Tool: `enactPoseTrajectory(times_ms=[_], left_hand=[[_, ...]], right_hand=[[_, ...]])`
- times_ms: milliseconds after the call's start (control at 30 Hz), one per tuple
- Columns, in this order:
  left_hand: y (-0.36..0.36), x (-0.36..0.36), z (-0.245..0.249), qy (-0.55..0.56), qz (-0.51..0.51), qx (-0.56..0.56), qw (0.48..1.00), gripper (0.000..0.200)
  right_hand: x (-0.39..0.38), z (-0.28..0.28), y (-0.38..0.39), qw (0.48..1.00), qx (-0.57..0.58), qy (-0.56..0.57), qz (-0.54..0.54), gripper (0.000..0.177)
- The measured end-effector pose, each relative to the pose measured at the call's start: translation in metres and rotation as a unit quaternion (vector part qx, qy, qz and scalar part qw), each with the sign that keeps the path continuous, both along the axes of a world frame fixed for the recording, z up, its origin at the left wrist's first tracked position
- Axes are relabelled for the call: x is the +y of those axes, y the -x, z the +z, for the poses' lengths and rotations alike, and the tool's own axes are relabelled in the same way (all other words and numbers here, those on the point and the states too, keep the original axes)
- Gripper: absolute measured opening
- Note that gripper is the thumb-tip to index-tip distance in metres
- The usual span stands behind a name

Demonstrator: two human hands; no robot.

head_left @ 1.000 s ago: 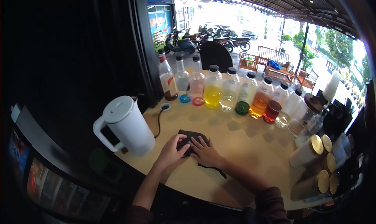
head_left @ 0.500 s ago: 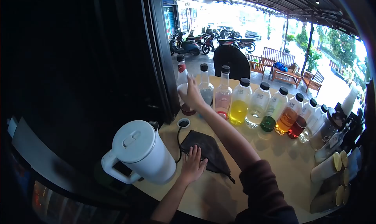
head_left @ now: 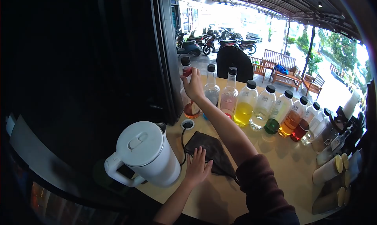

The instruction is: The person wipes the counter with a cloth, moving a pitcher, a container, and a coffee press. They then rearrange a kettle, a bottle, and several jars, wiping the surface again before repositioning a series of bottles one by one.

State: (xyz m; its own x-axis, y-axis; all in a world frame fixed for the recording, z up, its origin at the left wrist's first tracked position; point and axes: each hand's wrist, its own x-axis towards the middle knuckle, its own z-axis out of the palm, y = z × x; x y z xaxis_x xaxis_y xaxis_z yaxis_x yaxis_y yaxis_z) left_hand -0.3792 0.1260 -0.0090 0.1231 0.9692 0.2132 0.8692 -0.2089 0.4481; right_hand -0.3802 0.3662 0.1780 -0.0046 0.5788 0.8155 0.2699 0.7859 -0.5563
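Note:
My right hand [head_left: 192, 83] is closed around the neck of the leftmost glass bottle [head_left: 192, 111], just below its black cap. That bottle has a red band at the neck and some orange-brown liquid at the bottom; it stands at the table's far left corner. Fingers outstretched, my left hand [head_left: 198, 168] lies flat on a folded dark cloth [head_left: 220, 156]. A white kettle [head_left: 142, 150] stands just left of that hand. Beside the cloth is a small round white-rimmed piece [head_left: 188, 124] with a dark cord running from it.
Rightward from my right hand runs a row of black-capped bottles with coloured liquids, including a yellow one [head_left: 243, 113] and a green one [head_left: 272, 124]. Lidded canisters [head_left: 328, 170] line the right edge of the table [head_left: 275, 178]. A dark post [head_left: 169, 60] borders the left.
My right hand has gone from in front of the leftmost bottle to its neck, and its fingers have closed there. My left hand stays on the cloth. The view has shifted slightly.

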Motion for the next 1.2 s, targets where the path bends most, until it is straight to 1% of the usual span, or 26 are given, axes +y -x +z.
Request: enactPoseTrajectory(times_ms=[67, 100, 133, 200, 267, 300, 333, 400, 433, 467, 533, 567, 633, 667, 733, 767, 800, 833, 867, 900, 933, 967, 1033, 1067, 1133, 1200], left_hand=[[0.0, 0.0, 0.003, -0.072, 0.013, -0.098, 0.993, 0.059], [-0.002, -0.004, 0.023, -0.153, 0.032, -0.13, 0.979, 0.04], [0.0, -0.004, 0.024, -0.151, 0.026, -0.132, 0.979, 0.04], [0.003, 0.001, 0.023, -0.253, 0.043, -0.344, 0.903, 0.027], [-0.002, 0.01, 0.035, -0.331, 0.069, -0.418, 0.843, 0.018], [-0.002, 0.021, 0.036, -0.335, 0.042, -0.459, 0.822, 0.019], [-0.006, 0.03, 0.051, -0.341, 0.033, -0.457, 0.821, 0.019], [-0.018, 0.06, 0.088, -0.324, 0.006, -0.592, 0.738, 0.023], [-0.024, 0.082, 0.102, -0.325, 0.008, -0.595, 0.735, 0.025], [-0.029, 0.109, 0.114, -0.327, 0.01, -0.598, 0.732, 0.028], [-0.03, 0.172, 0.127, -0.356, 0.032, -0.506, 0.785, 0.037], [-0.031, 0.192, 0.133, -0.358, 0.026, -0.508, 0.783, 0.037], [-0.031, 0.227, 0.143, -0.393, 0.112, -0.323, 0.854, 0.053], [-0.029, 0.24, 0.147, -0.35, 0.116, -0.316, 0.874, 0.07], [-0.028, 0.265, 0.147, -0.295, 0.14, -0.296, 0.898, 0.085], [-0.029, 0.261, 0.155, -0.231, 0.162, -0.286, 0.916, 0.091], [-0.026, 0.271, 0.152, -0.213, 0.175, -0.249, 0.928, 0.094], [-0.021, 0.275, 0.153, -0.174, 0.161, -0.237, 0.942, 0.092], [-0.021, 0.275, 0.154, -0.154, 0.184, -0.221, 0.945, 0.082], [-0.009, 0.309, 0.13, -0.192, 0.175, -0.219, 0.941, 0.066], [-0.014, 0.302, 0.129, -0.226, 0.189, -0.205, 0.933, 0.053], [-0.02, 0.288, 0.132, -0.243, 0.21, -0.172, 0.931, 0.046], [-0.029, 0.269, 0.139, -0.338, 0.235, -0.223, 0.884, 0.046], [-0.033, 0.26, 0.148, -0.403, 0.201, -0.252, 0.856, 0.045], [-0.034, 0.226, 0.172, -0.429, 0.149, -0.245, 0.856, 0.044], [-0.032, 0.205, 0.182, -0.441, 0.13, -0.256, 0.85, 0.044]], right_hand=[[-0.024, 0.018, -0.017, 0.998, 0.02, -0.017, 0.054, 0.032], [-0.033, 0.027, -0.028, 0.998, 0.007, -0.03, 0.055, 0.033], [-0.045, 0.033, -0.041, 0.998, 0.007, -0.029, 0.05, 0.033], [-0.071, 0.047, -0.073, 0.995, -0.042, -0.021, 0.082, 0.033], [-0.094, 0.052, -0.11, 0.995, -0.057, 0.002, 0.079, 0.034], [-0.104, 0.055, -0.128, 0.994, -0.046, 0.005, 0.099, 0.032], [-0.113, 0.056, -0.144, 0.992, -0.035, 0.008, 0.12, 0.03], [-0.131, 0.056, -0.176, 0.992, -0.036, 0.03, 0.115, 0.03], [-0.146, 0.057, -0.191, 0.994, -0.048, 0.036, 0.087, 0.03], [-0.152, 0.054, -0.205, 0.994, -0.048, 0.039, 0.092, 0.029], [-0.165, 0.046, -0.23, 0.994, -0.047, 0.037, 0.088, 0.03], [-0.174, 0.044, -0.242, 0.995, -0.047, 0.033, 0.083, 0.03], [-0.196, 0.043, -0.266, 0.993, -0.067, 0.086, 0.043, 0.03], [-0.201, 0.041, -0.275, 0.993, -0.069, 0.089, 0.028, 0.03], [-0.212, 0.035, -0.294, 0.988, -0.054, 0.142, 0.04, 0.031], [-0.213, 0.029, -0.303, 0.987, -0.051, 0.149, 0.038, 0.032], [-0.22, 0.031, -0.311, 0.986, -0.082, 0.148, 0.009, 0.032], [-0.227, 0.034, -0.318, 0.985, -0.075, 0.155, 0.005, 0.033], [-0.234, 0.036, -0.325, 0.984, -0.068, 0.162, 0.002, 0.033], [-0.237, 0.037, -0.333, 0.984, -0.064, 0.168, -0.014, 0.033], [-0.239, 0.037, -0.341, 0.985, -0.052, 0.165, -0.017, 0.034], [-0.241, 0.038, -0.349, 0.986, -0.038, 0.161, -0.017, 0.034], [-0.245, 0.042, -0.37, 0.984, -0.049, 0.165, -0.046, 0.035], [-0.246, 0.044, -0.382, 0.982, -0.062, 0.166, -0.062, 0.036], [-0.253, 0.049, -0.403, 0.971, -0.075, 0.2, -0.109, 0.035], [-0.254, 0.046, -0.429, 0.966, -0.093, 0.199, -0.136, 0.034]])
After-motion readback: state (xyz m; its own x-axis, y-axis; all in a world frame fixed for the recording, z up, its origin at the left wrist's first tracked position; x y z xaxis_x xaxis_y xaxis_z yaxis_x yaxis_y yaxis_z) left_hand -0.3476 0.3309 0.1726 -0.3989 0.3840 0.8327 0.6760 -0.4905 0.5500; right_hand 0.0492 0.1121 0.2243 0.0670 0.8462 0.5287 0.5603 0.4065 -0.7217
